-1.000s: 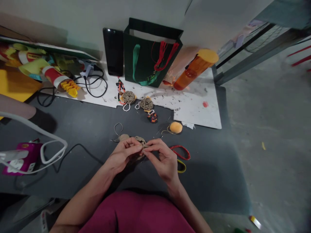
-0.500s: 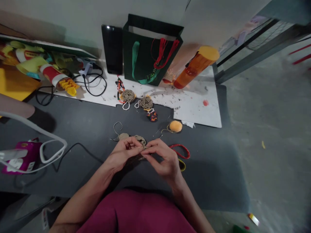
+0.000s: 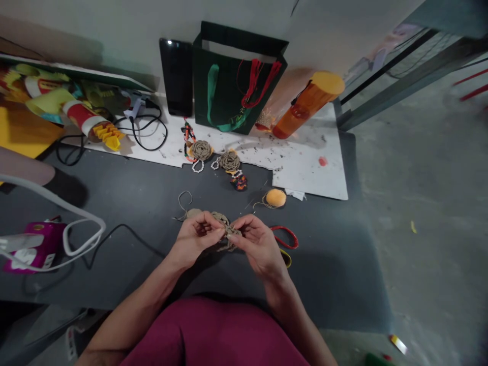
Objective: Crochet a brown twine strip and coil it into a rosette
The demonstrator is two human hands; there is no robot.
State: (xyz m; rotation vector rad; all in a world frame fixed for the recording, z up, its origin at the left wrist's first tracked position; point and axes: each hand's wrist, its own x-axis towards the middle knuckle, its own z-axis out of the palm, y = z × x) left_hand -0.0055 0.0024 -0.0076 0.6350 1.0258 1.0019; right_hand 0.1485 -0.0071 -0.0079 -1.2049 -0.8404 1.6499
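Observation:
Between my two hands is a khaki braided cord point(image 3: 233, 232), its strands bunched at the fingertips. My left hand point(image 3: 196, 239) pinches it with thumb and forefinger. From the other side, my right hand point(image 3: 257, 241) grips the cord, thumb below and fingers above. More of the braid curls behind and under the fingers, partly hidden. Just beyond my left hand lies a flat khaki piece point(image 3: 193, 213) with a loop of thin thread point(image 3: 185, 198). Right of my right hand are a red loop point(image 3: 287, 236) and a yellow-edged loop point(image 3: 285, 257), possibly scissor handles.
Two coiled khaki rosettes point(image 3: 201, 150) with beads lie farther back. An orange-yellow thread ball point(image 3: 275, 198) sits beyond my right hand. Along the wall stand a phone point(image 3: 176, 79), a green paper bag point(image 3: 236, 84) and an orange bottle point(image 3: 305, 109). A white cable point(image 3: 86, 216) loops at left.
My right hand has turned and shifted slightly, its fingers curling around the cord, so more of the braid shows between my hands. My left hand stays nearly in place.

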